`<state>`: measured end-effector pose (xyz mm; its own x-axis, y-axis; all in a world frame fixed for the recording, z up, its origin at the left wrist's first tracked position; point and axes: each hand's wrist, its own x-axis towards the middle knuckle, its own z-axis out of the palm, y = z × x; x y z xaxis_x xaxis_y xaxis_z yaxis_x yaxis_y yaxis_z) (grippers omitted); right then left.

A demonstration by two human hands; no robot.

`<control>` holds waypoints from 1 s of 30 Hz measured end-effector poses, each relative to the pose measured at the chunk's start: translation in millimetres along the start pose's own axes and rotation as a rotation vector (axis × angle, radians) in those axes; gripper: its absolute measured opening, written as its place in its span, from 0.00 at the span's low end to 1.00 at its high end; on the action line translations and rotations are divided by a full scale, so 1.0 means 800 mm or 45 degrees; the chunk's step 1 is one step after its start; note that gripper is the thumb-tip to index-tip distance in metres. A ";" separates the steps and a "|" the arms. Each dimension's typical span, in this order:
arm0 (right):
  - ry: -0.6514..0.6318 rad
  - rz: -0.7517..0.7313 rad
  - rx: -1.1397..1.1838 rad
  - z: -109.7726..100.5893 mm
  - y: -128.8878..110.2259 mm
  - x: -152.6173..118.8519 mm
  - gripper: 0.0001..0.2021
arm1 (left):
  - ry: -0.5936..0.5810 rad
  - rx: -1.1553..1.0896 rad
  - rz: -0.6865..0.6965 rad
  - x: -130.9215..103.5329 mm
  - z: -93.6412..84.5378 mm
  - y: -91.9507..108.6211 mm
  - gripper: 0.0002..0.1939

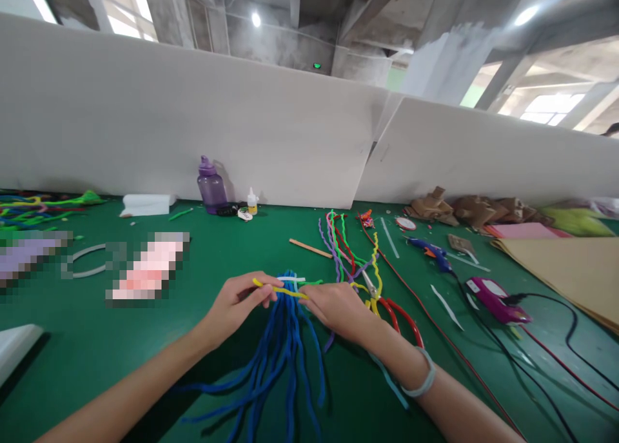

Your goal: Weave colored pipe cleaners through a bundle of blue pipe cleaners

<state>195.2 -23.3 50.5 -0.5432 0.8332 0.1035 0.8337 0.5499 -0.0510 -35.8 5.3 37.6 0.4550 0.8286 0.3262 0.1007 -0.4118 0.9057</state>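
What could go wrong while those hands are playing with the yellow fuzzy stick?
The left hand and right hand pinch the thin yellow stick over the blue bunch, so it might slip and the loose blue ends could tangle. The red-handled scissors lie close by the right arm and might get bumped. The glue gun could burn someone if it's hot, but I can't tell.

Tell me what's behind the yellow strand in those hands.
Blue strands pass behind the yellow strand, with a white piece just beyond it. Whatever the left hand and right hand cover can't be seen.
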 end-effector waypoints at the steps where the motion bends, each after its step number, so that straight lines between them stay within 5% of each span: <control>1: -0.013 -0.006 0.013 0.000 0.000 0.000 0.17 | 0.019 -0.083 -0.040 0.001 0.001 0.002 0.12; 9: 0.051 0.119 0.189 -0.005 0.030 0.002 0.18 | 0.523 -0.710 -0.227 0.024 -0.044 -0.009 0.11; 16: 0.058 0.184 0.756 -0.003 0.060 0.002 0.16 | 0.694 -0.839 -0.205 0.033 -0.070 -0.032 0.09; 25: 0.197 -0.069 -0.127 -0.001 0.039 -0.001 0.14 | 0.916 -1.033 -0.380 0.034 -0.080 -0.040 0.10; 28: 0.250 -0.108 -0.102 -0.003 0.037 -0.001 0.14 | 0.932 -1.088 -0.415 0.036 -0.084 -0.043 0.11; 30: 0.287 -0.022 0.162 -0.003 0.039 0.000 0.14 | 0.931 -1.123 -0.415 0.037 -0.086 -0.044 0.11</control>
<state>221.7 -6.3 50.9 -0.5096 0.7971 0.3239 0.7975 0.5789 -0.1700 -86.9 70.3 33.6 -0.1202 0.9834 -0.1358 -0.6553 0.0241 0.7550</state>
